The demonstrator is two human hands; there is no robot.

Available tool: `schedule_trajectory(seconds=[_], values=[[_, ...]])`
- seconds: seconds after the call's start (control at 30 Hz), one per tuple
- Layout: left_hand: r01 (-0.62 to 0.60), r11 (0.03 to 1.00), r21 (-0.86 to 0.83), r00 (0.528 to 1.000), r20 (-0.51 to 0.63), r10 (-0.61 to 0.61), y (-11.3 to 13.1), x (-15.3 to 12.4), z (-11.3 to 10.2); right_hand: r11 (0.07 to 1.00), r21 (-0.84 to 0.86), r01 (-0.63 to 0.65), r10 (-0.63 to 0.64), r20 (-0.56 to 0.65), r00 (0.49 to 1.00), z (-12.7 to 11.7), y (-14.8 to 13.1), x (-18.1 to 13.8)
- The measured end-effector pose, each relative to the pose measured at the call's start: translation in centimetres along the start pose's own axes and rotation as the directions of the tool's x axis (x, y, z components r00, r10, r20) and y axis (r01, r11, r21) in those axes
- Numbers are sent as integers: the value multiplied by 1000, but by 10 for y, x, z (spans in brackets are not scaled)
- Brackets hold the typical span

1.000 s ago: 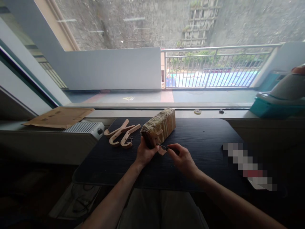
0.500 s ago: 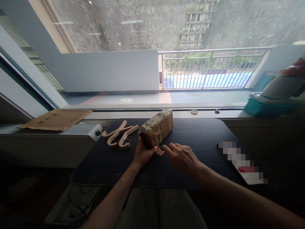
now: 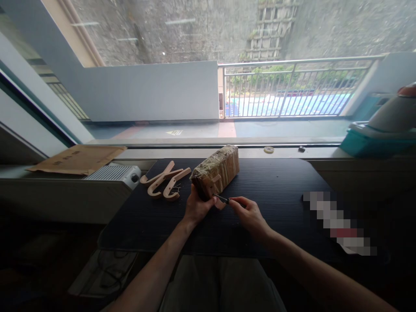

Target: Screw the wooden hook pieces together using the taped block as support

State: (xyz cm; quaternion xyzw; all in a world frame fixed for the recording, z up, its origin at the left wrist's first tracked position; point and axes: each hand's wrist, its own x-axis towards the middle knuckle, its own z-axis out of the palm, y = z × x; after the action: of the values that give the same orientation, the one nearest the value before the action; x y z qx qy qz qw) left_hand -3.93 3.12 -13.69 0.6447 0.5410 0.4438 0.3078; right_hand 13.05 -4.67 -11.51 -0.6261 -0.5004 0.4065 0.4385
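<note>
A block wrapped in clear film or tape (image 3: 224, 167) lies at an angle on the dark table (image 3: 260, 182). On its near side is a pale wooden hook (image 3: 221, 205), its middle partly hidden by my fingers. My left hand (image 3: 197, 209) is closed round the block's near end, thumb by the hook. My right hand (image 3: 247, 212) is closed on the handle of a slim screwdriver (image 3: 222, 199). Its shaft points left, with the tip at the hook beside my left thumb. Left of the block lie several loose wooden hooks (image 3: 170, 186) and a few small screws (image 3: 176, 189).
A white heater-like unit (image 3: 113, 172) and a brown cardboard sheet (image 3: 78, 159) are at the left. A tape roll (image 3: 268, 150) and a small dark item (image 3: 301, 149) sit on the sill. A teal box (image 3: 367, 138) stands right; a blurred-out flat object (image 3: 339, 223) lies at the table's right.
My right hand has shifted slightly right and its fingers have changed their hold, so more of the screwdriver's shaft shows. My left hand keeps its grip on the block. The view has shifted slightly.
</note>
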Motion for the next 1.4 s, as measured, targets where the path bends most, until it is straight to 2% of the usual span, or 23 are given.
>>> schedule_trajectory(seconds=[0.03, 0.1, 0.17, 0.2, 0.27, 0.37, 0.43, 0.47, 0.53, 0.57, 0.6, 0.67, 0.73, 0.8, 0.87, 0.97, 1.03, 1.07, 1.13, 1.2, 1.27, 1.33, 1.4], values=[[-1, 1000, -2, 1000, -1, 1, 1, 0, 0, 999, 17, -30, 29, 22, 999, 0, 0, 0], [2, 1000, 3, 1000, 0, -2, 3, -1, -1, 998, -66, -12, 16, 74, 997, -5, -3, -1], [11, 1000, 17, 1000, 3, -11, 4, -2, -1, 956, -275, 103, -74, 113, 991, -14, -13, -5], [15, 1000, 25, 1000, 4, -15, 5, -3, -1, 895, -406, 184, -147, 122, 982, -19, -20, -7], [23, 999, 40, 1000, 7, -23, 6, -4, -1, 685, -649, 330, -289, 174, 942, -27, -35, -12], [22, 998, 56, 1000, 8, -23, 6, -4, -1, 279, -798, 533, -433, 391, 812, -31, -53, -17], [16, 999, 52, 1000, 7, -16, 4, -4, 0, 112, -791, 601, -458, 496, 738, -30, -58, -16], [15, 999, 47, 1000, 6, -15, 2, -4, 0, 78, -779, 622, -464, 523, 714, -29, -57, -15], [18, 999, 47, 1000, 3, -18, 0, -3, 0, 118, -762, 637, -481, 517, 708, -26, -51, -11], [22, 998, 52, 1000, 3, -22, -1, -2, 0, 195, -753, 628, -491, 480, 727, -24, -46, -9], [26, 998, 57, 1000, 4, -26, -2, -2, 0, 311, -737, 600, -495, 413, 764, -21, -40, -7], [27, 998, 60, 1000, 4, -28, -2, -1, 0, 632, -633, 447, -433, 190, 881, -15, -28, -4], [22, 998, 57, 1000, 3, -22, 0, 0, 0, 885, -404, 233, -232, 52, 971, -9, -19, -1], [13, 998, 61, 1000, 1, -13, 1, 0, 0, 977, -204, 67, -54, 69, 996, -6, -13, 2], [4, 998, 62, 1000, 2, -4, 2, 0, -1, 988, -152, 15, 5, 129, 992, -6, -14, 4], [1, 999, 34, 1000, 8, -2, 1, -1, -2, 938, -326, 115, -71, 143, 987, -13, -25, 1], [2, 1000, 6, 1000, 16, -2, 0, -1, -2, 818, -522, 242, -200, 138, 970, -20, -37, -5], [3, 1000, -7, 1000, 18, -2, -1, -2, -2, 721, -615, 318, -268, 175, 947, -22, -43, -8], [5, 1000, -29, 1000, 17, -5, -2, -3, -2, 463, -740, 488, -390, 325, 862, -27, -54, -14], [11, 999, -38, 1000, 12, -10, -2, -3, -1, 202, -762, 616, -443, 490, 751, -30, -61, -16], [13, 1000, -19, 1000, 6, -13, -3, -3, -1, 41, -727, 685, -462, 595, 658, -32, -63, -14], [7, 1000, -3, 1000, 1, -7, -4, -2, -1, 7, -689, 724, -480, 633, 607, -33, -57, -8], [1, 1000, -13, 1000, 2, -1, -6, -1, 0, 103, -670, 735, -513, 597, 616, -32, -45, -2]])
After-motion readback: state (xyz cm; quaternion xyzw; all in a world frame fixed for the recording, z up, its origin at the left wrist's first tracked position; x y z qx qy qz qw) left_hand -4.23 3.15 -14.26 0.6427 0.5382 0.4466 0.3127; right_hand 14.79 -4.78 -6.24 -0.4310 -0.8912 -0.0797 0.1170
